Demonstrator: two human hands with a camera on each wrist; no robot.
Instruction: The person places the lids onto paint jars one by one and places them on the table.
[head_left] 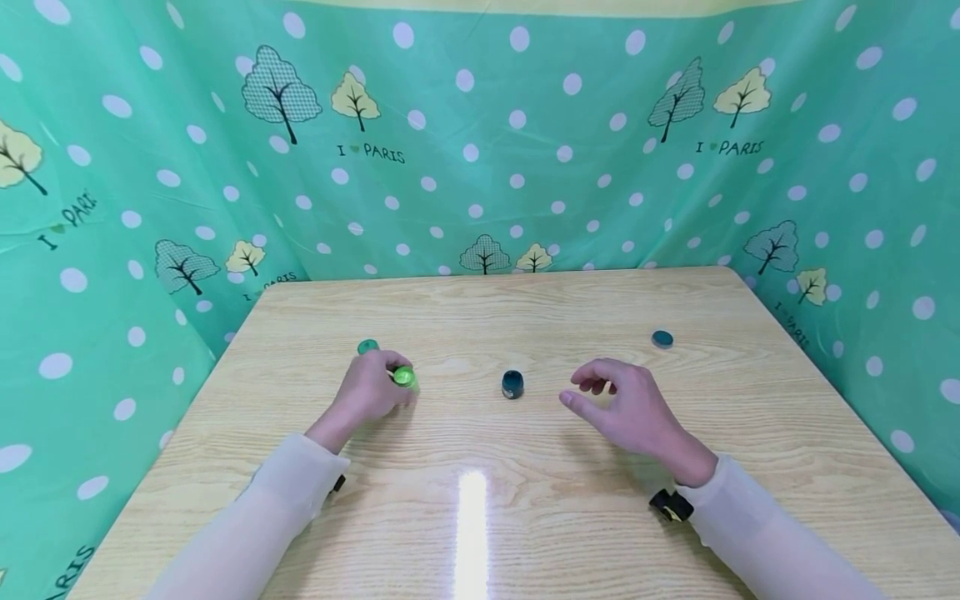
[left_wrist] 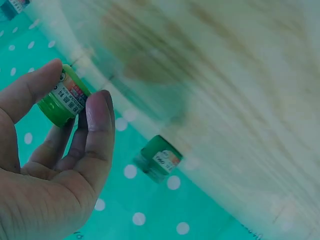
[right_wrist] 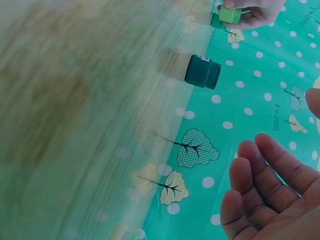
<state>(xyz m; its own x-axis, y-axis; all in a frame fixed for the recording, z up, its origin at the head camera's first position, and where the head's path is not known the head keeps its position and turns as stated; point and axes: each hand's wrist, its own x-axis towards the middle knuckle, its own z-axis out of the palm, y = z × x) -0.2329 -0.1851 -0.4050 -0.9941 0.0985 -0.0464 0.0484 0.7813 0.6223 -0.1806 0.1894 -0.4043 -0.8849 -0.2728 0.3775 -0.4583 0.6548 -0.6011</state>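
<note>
My left hand (head_left: 369, 390) grips a small light green paint jar (left_wrist: 67, 97) between thumb and fingers, its printed label facing the left wrist camera. Just beyond that hand, a darker green jar (head_left: 367, 346) stands on the table, with a pale label (left_wrist: 166, 159). Between the two hands is a dark teal jar (head_left: 512, 384), upright with its dark top facing up. To the right of this jar, my right hand (head_left: 626, 408) hovers over the table, holding nothing. Its fingers (right_wrist: 250, 175) are loosely bent, with the thumb apart from them.
A flat dark teal disc (head_left: 662, 339), like a jar lid, lies farther back on the right. The wood-grain table (head_left: 570, 533) ends at a green dotted curtain (head_left: 517, 200) behind and on both sides. Light glares off the table's near middle.
</note>
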